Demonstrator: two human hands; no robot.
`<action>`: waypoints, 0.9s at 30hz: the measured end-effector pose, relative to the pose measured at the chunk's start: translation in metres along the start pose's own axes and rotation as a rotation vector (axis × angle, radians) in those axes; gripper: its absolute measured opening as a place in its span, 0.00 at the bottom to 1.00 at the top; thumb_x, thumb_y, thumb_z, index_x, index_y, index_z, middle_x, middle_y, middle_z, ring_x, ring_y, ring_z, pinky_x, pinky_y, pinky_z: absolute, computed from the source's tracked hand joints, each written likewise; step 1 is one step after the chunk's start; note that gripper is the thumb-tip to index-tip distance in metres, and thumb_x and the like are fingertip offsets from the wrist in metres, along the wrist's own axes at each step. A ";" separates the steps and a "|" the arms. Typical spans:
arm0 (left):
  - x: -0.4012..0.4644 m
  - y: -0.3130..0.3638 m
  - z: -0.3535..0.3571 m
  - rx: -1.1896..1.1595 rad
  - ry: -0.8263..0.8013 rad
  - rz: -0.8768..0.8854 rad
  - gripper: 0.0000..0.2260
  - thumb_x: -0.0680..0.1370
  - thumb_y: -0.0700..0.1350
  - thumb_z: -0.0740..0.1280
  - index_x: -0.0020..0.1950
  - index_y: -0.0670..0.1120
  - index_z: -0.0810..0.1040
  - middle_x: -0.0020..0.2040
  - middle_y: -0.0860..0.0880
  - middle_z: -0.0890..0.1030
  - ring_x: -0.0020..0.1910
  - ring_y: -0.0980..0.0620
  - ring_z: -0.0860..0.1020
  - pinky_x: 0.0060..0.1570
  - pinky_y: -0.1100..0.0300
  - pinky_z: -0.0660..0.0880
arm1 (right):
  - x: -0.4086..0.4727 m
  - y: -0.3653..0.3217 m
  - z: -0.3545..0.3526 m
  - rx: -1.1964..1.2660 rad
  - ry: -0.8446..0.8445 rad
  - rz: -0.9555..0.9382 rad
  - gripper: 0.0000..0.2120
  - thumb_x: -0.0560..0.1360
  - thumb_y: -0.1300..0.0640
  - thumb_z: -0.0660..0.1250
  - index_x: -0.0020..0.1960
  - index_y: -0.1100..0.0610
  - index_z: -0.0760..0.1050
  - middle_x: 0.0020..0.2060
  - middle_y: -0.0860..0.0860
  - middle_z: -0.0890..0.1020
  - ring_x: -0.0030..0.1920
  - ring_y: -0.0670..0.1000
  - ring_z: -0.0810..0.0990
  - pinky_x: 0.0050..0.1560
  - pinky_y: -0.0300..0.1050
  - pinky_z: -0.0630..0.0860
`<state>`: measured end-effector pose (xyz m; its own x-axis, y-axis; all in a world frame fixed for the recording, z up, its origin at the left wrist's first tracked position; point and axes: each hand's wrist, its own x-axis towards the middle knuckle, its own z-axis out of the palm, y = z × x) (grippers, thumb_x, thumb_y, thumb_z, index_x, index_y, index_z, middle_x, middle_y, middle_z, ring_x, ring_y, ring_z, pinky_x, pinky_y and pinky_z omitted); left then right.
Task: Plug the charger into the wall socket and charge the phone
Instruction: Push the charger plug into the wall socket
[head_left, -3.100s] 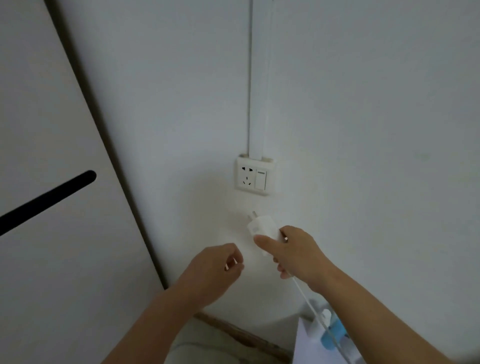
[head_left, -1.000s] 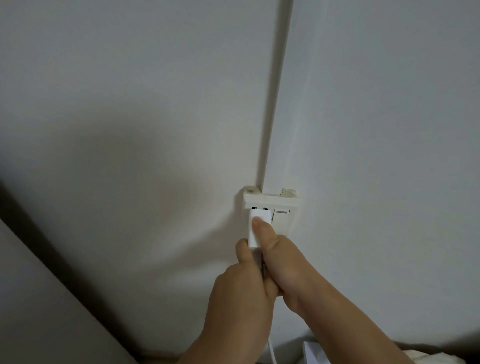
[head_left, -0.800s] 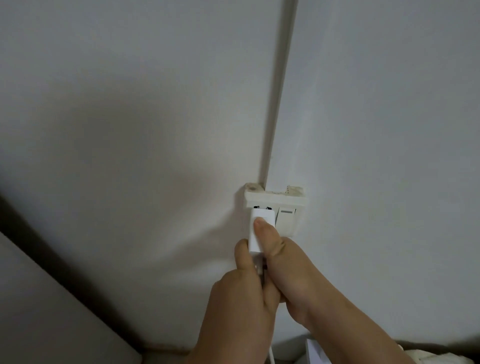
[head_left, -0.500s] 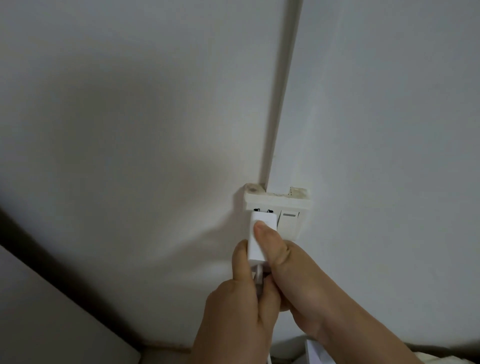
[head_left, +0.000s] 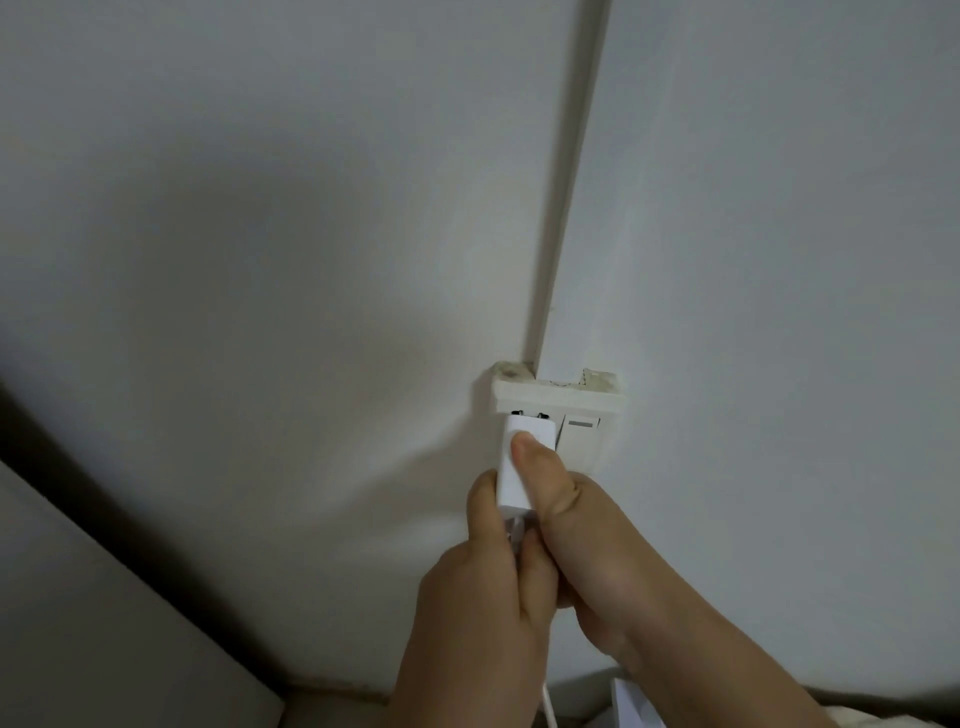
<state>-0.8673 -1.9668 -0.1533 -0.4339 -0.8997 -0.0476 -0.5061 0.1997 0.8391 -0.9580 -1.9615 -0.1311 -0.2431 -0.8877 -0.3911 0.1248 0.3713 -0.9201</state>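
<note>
Both hands close around a white charger (head_left: 517, 467) at the wall socket (head_left: 558, 415). The right hand (head_left: 597, 551) grasps the charger's body, its thumb laid flat along the near face with the thumb tip close to the socket end, and its other fingers curl out of sight behind. The left hand (head_left: 480, 603) is clenched just below, pinching the spot where the white cable (head_left: 548, 712) leaves the charger's lower end; the forefinger reaches up along the charger's left side, touching it. The two hands press against each other. The charger's long axis runs up toward the socket plate and down toward the hands, with its plug end meeting the plate's left half; two dark slots show just above its top edge, and the prongs cannot be seen. A white rocker switch (head_left: 581, 434) sits just right of the charger on the same plate. A white cable duct (head_left: 571, 182) rises from the plate up the wall (head_left: 260, 260). The cable drops out of the bottom edge.
</note>
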 end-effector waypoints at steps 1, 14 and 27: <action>-0.001 0.001 -0.001 0.001 0.010 0.009 0.21 0.78 0.54 0.49 0.71 0.57 0.53 0.46 0.51 0.83 0.44 0.54 0.81 0.48 0.58 0.78 | -0.001 0.000 0.001 -0.001 0.004 -0.002 0.23 0.77 0.41 0.54 0.34 0.55 0.73 0.20 0.47 0.75 0.24 0.45 0.75 0.27 0.37 0.73; 0.007 0.006 -0.022 -0.249 0.035 0.076 0.13 0.79 0.45 0.56 0.40 0.48 0.77 0.28 0.46 0.79 0.22 0.51 0.77 0.23 0.57 0.77 | -0.019 -0.004 0.001 -0.246 -0.024 -0.083 0.26 0.76 0.38 0.51 0.34 0.58 0.71 0.24 0.53 0.75 0.25 0.50 0.71 0.23 0.35 0.63; 0.021 0.009 -0.009 -0.304 0.140 0.089 0.14 0.78 0.44 0.56 0.35 0.54 0.74 0.26 0.50 0.76 0.23 0.49 0.76 0.28 0.51 0.78 | 0.001 -0.006 -0.001 -0.131 0.064 -0.076 0.33 0.78 0.43 0.50 0.16 0.53 0.68 0.15 0.48 0.71 0.17 0.47 0.68 0.24 0.36 0.58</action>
<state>-0.8736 -1.9873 -0.1421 -0.3497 -0.9325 0.0903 -0.2162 0.1741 0.9607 -0.9600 -1.9642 -0.1259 -0.3083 -0.8968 -0.3174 -0.0214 0.3401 -0.9401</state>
